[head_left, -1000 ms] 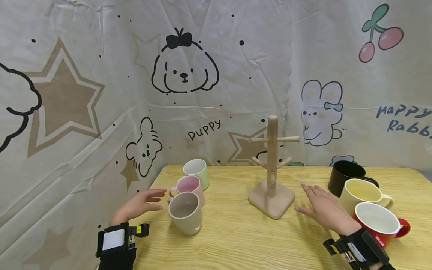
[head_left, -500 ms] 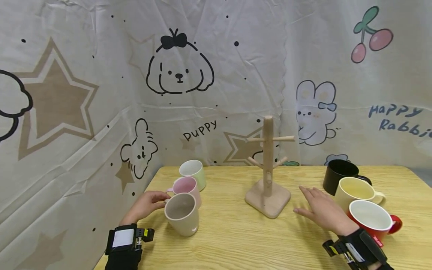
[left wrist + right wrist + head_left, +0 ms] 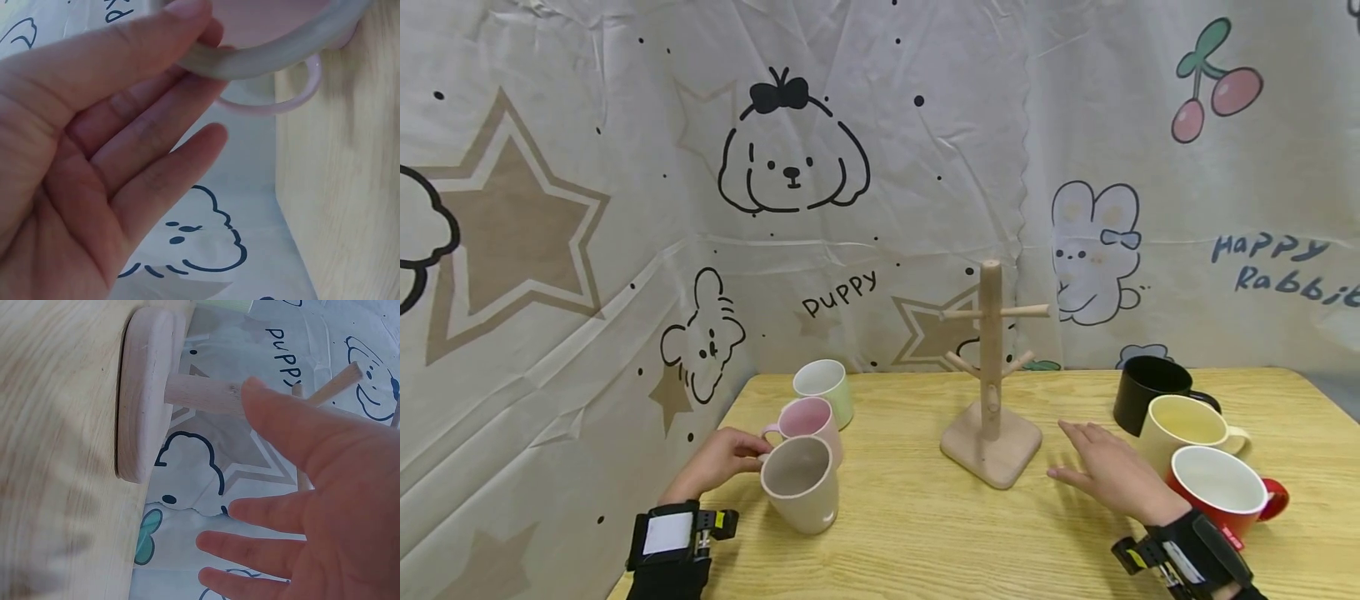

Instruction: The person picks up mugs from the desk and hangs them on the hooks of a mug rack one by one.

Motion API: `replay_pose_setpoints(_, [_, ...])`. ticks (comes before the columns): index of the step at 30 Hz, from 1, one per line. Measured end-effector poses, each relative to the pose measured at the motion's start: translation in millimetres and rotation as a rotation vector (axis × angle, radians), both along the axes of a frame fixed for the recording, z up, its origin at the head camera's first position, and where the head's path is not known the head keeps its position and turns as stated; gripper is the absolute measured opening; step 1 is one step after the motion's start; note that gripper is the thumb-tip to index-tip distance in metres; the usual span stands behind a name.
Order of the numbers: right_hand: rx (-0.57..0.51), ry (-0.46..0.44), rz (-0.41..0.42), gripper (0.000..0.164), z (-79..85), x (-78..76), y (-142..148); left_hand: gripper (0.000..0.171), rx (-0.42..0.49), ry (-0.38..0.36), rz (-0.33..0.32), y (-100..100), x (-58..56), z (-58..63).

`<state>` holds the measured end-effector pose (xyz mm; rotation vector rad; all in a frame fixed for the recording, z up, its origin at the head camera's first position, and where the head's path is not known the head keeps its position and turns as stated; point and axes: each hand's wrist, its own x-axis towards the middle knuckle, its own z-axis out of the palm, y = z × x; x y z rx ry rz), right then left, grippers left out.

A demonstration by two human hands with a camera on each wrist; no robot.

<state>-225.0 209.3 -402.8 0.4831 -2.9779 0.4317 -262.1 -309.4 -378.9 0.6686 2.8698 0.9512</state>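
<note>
My left hand (image 3: 718, 460) is at the handle of a beige mug (image 3: 801, 487), the nearest in a row on the left. In the left wrist view the thumb and forefinger pinch that mug's handle (image 3: 269, 64), while the other fingers stay loose. Behind it stand a pink mug (image 3: 814, 423), its handle pointing left, and a pale green mug (image 3: 827, 392). With its fingers extended, my right hand (image 3: 1112, 475) hovers between a wooden mug tree (image 3: 991, 367) and the mugs on the right. It holds nothing.
At the right, a black mug (image 3: 1152, 392), a yellow mug (image 3: 1183, 429) and a red mug (image 3: 1217, 492) with a white inside stand close together, handles pointing right. The wooden table (image 3: 910, 533) ends at a printed cloth (image 3: 880, 208) behind and on the left.
My left hand has moved right to the beige mug and taken its handle. The right hand holds about the same place. The head view has turned slightly right.
</note>
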Motion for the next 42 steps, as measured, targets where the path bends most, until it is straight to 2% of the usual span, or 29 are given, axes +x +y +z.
replay_pose_setpoints(6, [0.0,-0.01,-0.002,0.072,-2.4,-0.5,-0.4,0.019,0.086,-0.149,-0.088,-3.3,4.5,3.2])
replay_pose_setpoints(9, [-0.001,0.001,0.001,0.071,-3.0,-0.9,-0.4,0.022,0.097,-0.187,-0.131,-2.6,6.8,5.0])
replay_pose_setpoints(11, [-0.004,0.012,0.002,0.07,-3.0,-1.3,-0.6,0.023,0.109,-0.184,-0.165,0.2,8.5,6.2])
replay_pose_setpoints(15, [-0.022,0.035,0.001,0.068,-2.3,-2.0,-1.4,0.021,0.111,-0.125,-0.215,11.3,11.4,10.9])
replay_pose_setpoints(20, [-0.06,0.067,-0.007,0.063,-0.8,-3.0,-2.2,0.017,0.068,-0.041,-0.226,27.4,13.6,21.3])
replay_pose_setpoints(25, [-0.099,0.116,-0.021,0.055,1.3,-5.2,-1.1,0.013,0.043,-0.011,-0.219,42.5,12.2,28.5])
replay_pose_setpoints(29, [-0.107,0.133,-0.022,0.053,2.3,-6.6,-0.7,0.014,0.062,-0.002,-0.205,53.3,9.5,29.1])
replay_pose_setpoints(32, [-0.108,0.134,-0.017,0.053,2.5,-7.6,-2.1,0.015,0.082,0.029,-0.22,61.5,7.8,27.9])
replay_pose_setpoints(38, [-0.122,0.123,-0.026,0.053,3.4,-6.0,-3.6,0.015,0.116,0.123,-0.275,90.3,4.6,30.9])
replay_pose_setpoints(42, [-0.138,0.12,-0.031,0.053,2.2,-4.8,-2.0,0.013,0.112,0.228,-0.338,110.8,0.8,32.2])
